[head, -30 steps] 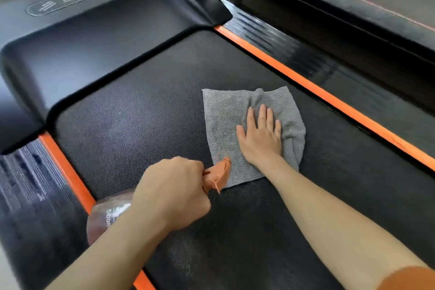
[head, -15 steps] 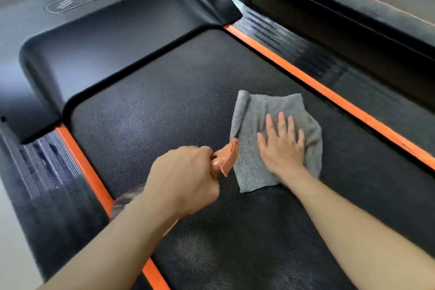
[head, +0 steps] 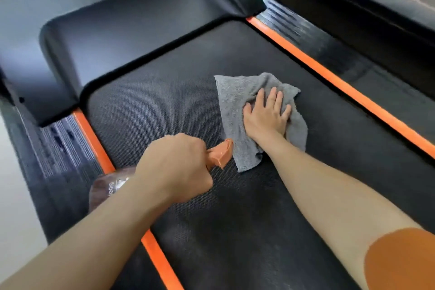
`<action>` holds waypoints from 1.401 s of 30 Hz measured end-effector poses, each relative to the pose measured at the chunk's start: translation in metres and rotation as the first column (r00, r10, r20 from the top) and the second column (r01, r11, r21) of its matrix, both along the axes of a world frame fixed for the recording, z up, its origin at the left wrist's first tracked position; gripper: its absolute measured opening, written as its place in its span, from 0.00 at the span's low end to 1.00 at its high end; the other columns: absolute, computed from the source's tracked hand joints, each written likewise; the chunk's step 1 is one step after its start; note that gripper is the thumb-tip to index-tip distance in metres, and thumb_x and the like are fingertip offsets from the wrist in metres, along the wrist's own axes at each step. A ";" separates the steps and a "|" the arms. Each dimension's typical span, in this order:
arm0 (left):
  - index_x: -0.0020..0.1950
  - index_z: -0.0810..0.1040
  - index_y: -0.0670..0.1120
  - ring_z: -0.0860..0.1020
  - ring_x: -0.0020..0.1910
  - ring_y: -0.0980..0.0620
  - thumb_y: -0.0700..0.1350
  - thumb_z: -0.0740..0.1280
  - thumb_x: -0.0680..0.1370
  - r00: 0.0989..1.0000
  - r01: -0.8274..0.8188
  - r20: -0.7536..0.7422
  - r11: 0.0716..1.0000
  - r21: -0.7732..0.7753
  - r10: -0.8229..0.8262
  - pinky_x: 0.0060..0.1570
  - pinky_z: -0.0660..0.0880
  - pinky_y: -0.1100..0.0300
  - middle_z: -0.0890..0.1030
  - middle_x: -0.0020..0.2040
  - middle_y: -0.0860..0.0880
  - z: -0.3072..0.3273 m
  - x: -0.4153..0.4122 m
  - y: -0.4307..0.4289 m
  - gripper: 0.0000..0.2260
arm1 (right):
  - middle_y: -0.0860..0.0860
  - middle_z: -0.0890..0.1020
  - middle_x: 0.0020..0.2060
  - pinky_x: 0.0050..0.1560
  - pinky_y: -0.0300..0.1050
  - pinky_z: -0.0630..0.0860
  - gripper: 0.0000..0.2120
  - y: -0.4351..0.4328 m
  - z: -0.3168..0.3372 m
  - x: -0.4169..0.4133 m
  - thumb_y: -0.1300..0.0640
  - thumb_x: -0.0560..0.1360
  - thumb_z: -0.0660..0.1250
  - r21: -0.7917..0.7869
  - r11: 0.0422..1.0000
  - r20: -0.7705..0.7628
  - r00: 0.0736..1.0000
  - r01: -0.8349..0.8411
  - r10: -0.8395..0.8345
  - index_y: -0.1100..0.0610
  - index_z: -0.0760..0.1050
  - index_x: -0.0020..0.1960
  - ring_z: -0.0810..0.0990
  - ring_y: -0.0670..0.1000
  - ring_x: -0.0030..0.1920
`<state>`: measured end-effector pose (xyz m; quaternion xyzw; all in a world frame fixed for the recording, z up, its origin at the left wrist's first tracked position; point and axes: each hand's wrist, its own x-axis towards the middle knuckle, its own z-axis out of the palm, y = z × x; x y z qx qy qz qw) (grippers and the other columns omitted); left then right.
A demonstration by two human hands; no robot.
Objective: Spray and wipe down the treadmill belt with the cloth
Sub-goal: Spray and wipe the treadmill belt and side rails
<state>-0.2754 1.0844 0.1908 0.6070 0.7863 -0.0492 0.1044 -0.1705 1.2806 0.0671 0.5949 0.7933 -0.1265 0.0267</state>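
The black textured treadmill belt point(head: 164, 101) fills the middle of the view. A grey cloth point(head: 233, 96) lies rumpled on it, right of centre. My right hand point(head: 266, 115) presses flat on the cloth with straight fingers. My left hand point(head: 176, 167) grips a spray bottle just left of the cloth, above the belt. The bottle's orange nozzle point(head: 221, 154) points at the cloth's near edge, and its clear brownish body point(head: 108, 186) shows under my wrist.
Orange strips point(head: 329, 77) run along both sides of the belt, with ribbed black side rails point(head: 61, 143) outside them. The black motor cover point(head: 131, 30) lies at the belt's far end. Another treadmill's frame point(head: 353, 14) stands to the right.
My right hand has slid the cloth across the belt, and the cloth has bunched and folded differently. My left hand with the bottle stays beside it.
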 end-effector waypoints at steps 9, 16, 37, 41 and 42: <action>0.41 0.73 0.49 0.78 0.44 0.41 0.50 0.63 0.71 0.973 -0.220 0.105 0.959 0.177 0.204 0.39 0.66 0.57 0.81 0.42 0.49 0.004 -0.065 0.003 0.05 | 0.52 0.47 0.81 0.77 0.60 0.38 0.37 -0.094 0.007 -0.084 0.40 0.75 0.33 0.038 0.802 -0.090 0.798 -0.596 0.596 0.51 0.47 0.81 0.41 0.52 0.80; 0.38 0.69 0.48 0.76 0.40 0.42 0.49 0.63 0.69 0.962 -0.272 0.034 0.962 0.037 0.271 0.38 0.67 0.56 0.72 0.34 0.51 -0.004 -0.092 -0.015 0.06 | 0.48 0.48 0.81 0.77 0.56 0.43 0.29 -0.027 0.001 -0.115 0.42 0.82 0.46 0.069 0.942 -0.050 0.942 -0.329 0.333 0.47 0.48 0.81 0.44 0.49 0.80; 0.46 0.73 0.51 0.79 0.45 0.40 0.52 0.64 0.69 0.965 -0.255 0.120 0.941 0.224 0.233 0.39 0.68 0.55 0.80 0.42 0.50 -0.008 -0.073 -0.016 0.09 | 0.47 0.83 0.43 0.42 0.42 0.67 0.05 -0.028 0.067 0.002 0.58 0.75 0.69 -0.119 0.980 -0.410 0.906 -0.162 0.100 0.51 0.82 0.48 0.80 0.55 0.51; 0.45 0.72 0.51 0.79 0.45 0.41 0.51 0.65 0.69 0.962 -0.266 0.143 0.927 0.265 0.235 0.38 0.66 0.55 0.80 0.41 0.50 -0.005 -0.057 -0.019 0.07 | 0.51 0.81 0.42 0.44 0.43 0.68 0.07 -0.016 0.123 0.035 0.60 0.72 0.68 0.288 0.957 -0.479 0.869 0.026 0.120 0.55 0.82 0.49 0.78 0.55 0.46; 0.44 0.71 0.52 0.79 0.45 0.41 0.51 0.65 0.69 0.960 -0.270 0.146 0.924 0.269 0.238 0.38 0.65 0.55 0.79 0.41 0.51 -0.004 -0.053 -0.019 0.07 | 0.53 0.80 0.45 0.45 0.45 0.70 0.08 -0.023 0.129 0.034 0.59 0.72 0.69 0.374 0.926 -0.432 0.875 -0.047 0.219 0.55 0.82 0.51 0.79 0.57 0.47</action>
